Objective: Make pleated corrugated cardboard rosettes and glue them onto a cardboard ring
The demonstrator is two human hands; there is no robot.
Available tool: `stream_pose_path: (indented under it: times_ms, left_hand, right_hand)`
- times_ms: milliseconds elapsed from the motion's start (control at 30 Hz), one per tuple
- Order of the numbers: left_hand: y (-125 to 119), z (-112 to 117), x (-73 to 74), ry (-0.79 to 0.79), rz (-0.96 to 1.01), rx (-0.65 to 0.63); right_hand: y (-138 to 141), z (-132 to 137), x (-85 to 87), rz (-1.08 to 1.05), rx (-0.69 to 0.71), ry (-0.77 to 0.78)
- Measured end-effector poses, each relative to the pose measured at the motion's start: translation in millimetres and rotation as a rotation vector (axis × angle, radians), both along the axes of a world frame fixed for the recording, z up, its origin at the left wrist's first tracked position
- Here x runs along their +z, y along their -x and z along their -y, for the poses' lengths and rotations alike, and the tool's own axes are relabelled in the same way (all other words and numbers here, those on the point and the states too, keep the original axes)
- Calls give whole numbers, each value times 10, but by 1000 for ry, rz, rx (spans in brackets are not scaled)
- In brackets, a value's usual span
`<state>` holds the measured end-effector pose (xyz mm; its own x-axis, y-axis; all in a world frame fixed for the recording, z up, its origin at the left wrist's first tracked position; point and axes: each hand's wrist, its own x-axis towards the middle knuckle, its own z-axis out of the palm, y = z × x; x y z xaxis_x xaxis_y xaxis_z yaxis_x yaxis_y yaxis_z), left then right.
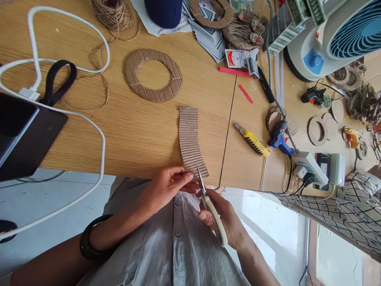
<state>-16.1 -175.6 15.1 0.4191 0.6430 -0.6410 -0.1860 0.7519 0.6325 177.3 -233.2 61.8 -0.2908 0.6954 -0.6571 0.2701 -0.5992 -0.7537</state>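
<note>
My left hand (175, 182) pinches the near end of a curved strip of corrugated cardboard (189, 133) between thumb and fingers. The strip reaches away from me over the table's front edge. In my right hand (218, 216) is a pair of scissors (214, 216) with cream handles. Their blade tips lie over the near end of the strip, close to my left thumb; whether they are cutting into it I cannot tell. Farther back on the table rests a cardboard ring (131, 75). My right fingers are partly hidden behind the scissor handles.
A yellow utility knife (253, 141) and a blue glue gun (280, 137) lie to the right, near a power strip (309, 167). A white cable (102, 159) loops at left by a dark device (29, 135). Twine (114, 16), playing cards (210, 41) and a fan (315, 39) stand at the back.
</note>
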Motion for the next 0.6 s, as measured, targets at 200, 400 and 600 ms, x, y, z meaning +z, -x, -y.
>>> stream_pose_path:
  times_ms: [200, 400, 600]
  left_hand:
    - [-5, -10, 14, 5, -11, 7]
    - [-10, -5, -24, -3, 4, 6]
    - [3, 3, -41, -31, -1, -8]
  right_hand:
    - [5, -13, -3, -14, -17, 3]
    - [-8, -14, -2, -5, 1, 10]
    - [-3, -20, 3, -13, -2, 11]
